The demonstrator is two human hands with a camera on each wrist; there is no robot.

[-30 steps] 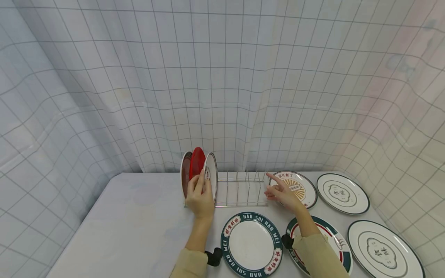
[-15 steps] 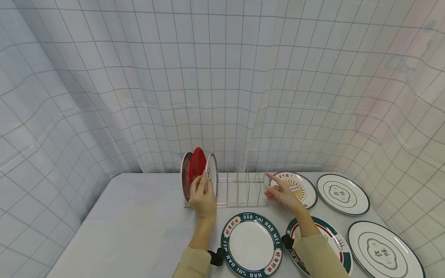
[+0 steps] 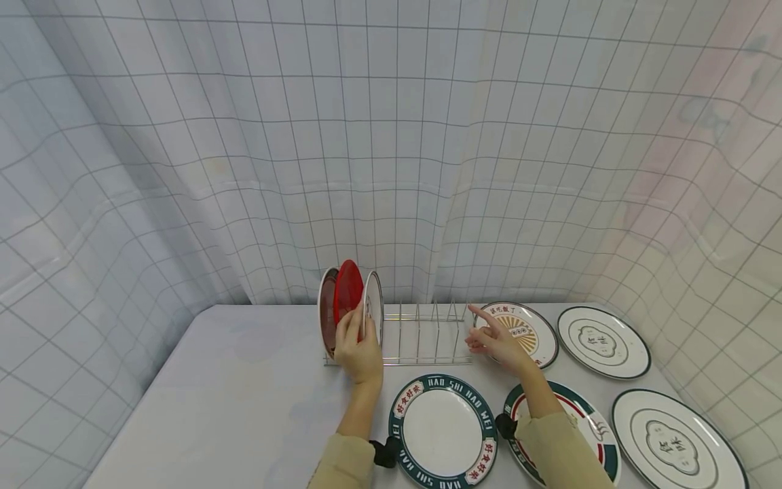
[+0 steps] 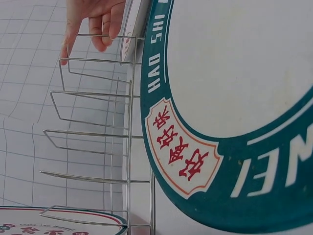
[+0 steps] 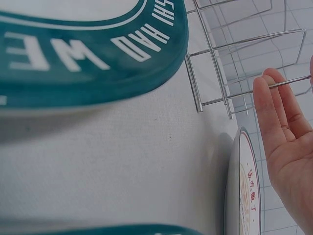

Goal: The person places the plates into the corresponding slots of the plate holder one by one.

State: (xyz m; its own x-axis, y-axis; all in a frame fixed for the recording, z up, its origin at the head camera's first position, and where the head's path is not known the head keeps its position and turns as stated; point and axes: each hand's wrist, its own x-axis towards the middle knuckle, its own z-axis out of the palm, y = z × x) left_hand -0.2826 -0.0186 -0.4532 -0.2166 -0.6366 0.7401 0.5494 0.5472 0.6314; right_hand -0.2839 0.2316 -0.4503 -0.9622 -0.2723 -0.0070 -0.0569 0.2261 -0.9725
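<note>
In the head view my left hand (image 3: 359, 353) pinches a white plate (image 3: 374, 305) by its near edge, the plate standing upright in a wire dish rack (image 3: 421, 360). Just left of it, a red plate (image 3: 347, 292) and a brownish plate (image 3: 327, 312) stand in the rack. My right hand (image 3: 497, 341) is at the rack's right end, index finger straight. In the right wrist view the right hand (image 5: 291, 132) has its fingertips against an end wire. The left wrist view shows the held plate (image 4: 58, 223) low at left; the left hand is out of that view.
A green-rimmed plate (image 3: 442, 435) lies in front of the rack. To the right lie a sun-patterned plate (image 3: 534, 339), a green-and-red rimmed plate (image 3: 601, 445) partly under the right sleeve, and two dark-rimmed white plates (image 3: 571, 329) (image 3: 635, 441). A grid-patterned curtain (image 3: 391, 170) surrounds the table.
My left hand has shifted slightly right with the white plate, which now stands more edge-on and farther from the red plate. The right hand stays in place.
</note>
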